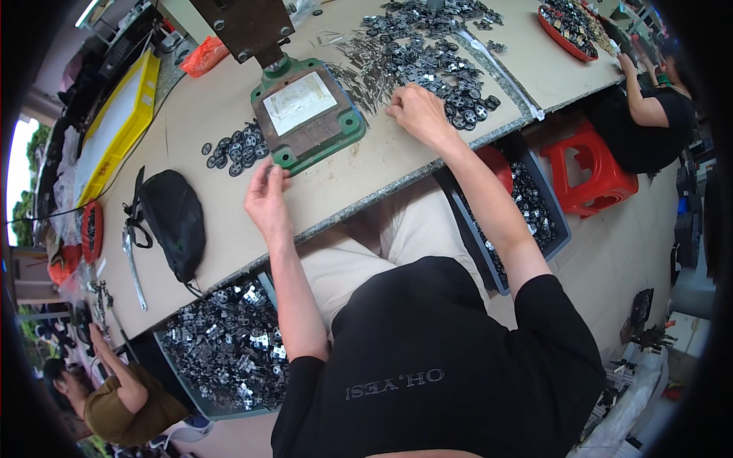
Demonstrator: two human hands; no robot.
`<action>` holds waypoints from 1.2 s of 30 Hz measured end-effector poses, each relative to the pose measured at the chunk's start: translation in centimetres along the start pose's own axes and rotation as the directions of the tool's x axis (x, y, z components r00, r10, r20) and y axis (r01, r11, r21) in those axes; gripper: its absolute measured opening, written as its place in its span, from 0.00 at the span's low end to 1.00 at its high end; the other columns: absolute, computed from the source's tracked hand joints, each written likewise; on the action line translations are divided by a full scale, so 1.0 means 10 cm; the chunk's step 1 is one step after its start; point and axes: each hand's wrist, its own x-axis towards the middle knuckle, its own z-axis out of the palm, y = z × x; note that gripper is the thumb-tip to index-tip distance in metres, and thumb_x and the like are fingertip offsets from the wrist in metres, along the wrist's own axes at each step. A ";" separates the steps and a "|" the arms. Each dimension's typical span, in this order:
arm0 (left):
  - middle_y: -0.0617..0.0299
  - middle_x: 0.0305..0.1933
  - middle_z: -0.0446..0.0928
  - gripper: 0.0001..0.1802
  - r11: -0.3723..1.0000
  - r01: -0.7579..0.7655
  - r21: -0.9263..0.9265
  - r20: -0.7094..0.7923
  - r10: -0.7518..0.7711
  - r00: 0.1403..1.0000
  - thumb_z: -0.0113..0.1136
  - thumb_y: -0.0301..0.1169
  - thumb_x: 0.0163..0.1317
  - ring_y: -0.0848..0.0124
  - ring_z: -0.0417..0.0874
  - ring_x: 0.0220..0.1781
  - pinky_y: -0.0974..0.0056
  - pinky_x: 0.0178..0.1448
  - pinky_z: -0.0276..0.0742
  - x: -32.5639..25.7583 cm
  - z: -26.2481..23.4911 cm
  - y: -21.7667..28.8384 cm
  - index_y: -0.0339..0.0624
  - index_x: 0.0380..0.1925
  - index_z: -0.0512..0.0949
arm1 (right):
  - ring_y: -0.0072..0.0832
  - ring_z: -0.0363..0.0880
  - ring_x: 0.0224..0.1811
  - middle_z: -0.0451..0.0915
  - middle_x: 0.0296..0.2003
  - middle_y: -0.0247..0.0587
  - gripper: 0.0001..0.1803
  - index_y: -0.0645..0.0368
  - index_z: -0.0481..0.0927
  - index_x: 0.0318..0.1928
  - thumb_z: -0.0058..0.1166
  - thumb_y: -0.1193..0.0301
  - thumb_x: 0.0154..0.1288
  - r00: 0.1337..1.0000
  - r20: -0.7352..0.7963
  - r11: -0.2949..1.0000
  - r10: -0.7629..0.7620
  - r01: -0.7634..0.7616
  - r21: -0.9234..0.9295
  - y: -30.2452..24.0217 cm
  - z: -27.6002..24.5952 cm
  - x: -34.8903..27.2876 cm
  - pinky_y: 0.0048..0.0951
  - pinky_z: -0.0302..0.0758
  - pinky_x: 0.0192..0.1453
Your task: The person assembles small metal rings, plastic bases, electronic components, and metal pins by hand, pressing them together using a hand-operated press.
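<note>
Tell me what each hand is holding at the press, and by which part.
It cannot be told for certain. The left hand pinches something small and dark at its fingertips by the green press base. The right hand rests on the black parts pile; its grip is hidden.

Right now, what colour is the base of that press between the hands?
Green, with a brownish plate on top; the press base shows clearly in the head view.

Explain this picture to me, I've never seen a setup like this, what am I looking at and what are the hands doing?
This is a single fisheye view from a camera on a seated person's head, looking down at a workbench. In the middle stands a small press with a green base. The left hand hovers near a cluster of small black round parts; whether it holds one is unclear. The right hand rests on a bigger heap of black parts. A black mesh bag lies to the left, and bins of parts sit below the bench.
</note>
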 end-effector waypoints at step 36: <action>0.45 0.48 0.73 0.19 0.785 0.556 -0.275 0.474 -0.393 0.788 0.48 0.21 0.62 0.59 0.78 0.49 0.64 0.52 0.79 -0.37 0.33 0.21 0.25 0.53 0.64 | 0.16 0.78 0.29 0.80 0.29 0.33 0.10 0.61 0.79 0.41 0.54 0.70 0.61 0.994 0.108 0.755 -0.018 -0.057 0.654 -0.09 0.09 0.00 0.18 0.71 0.29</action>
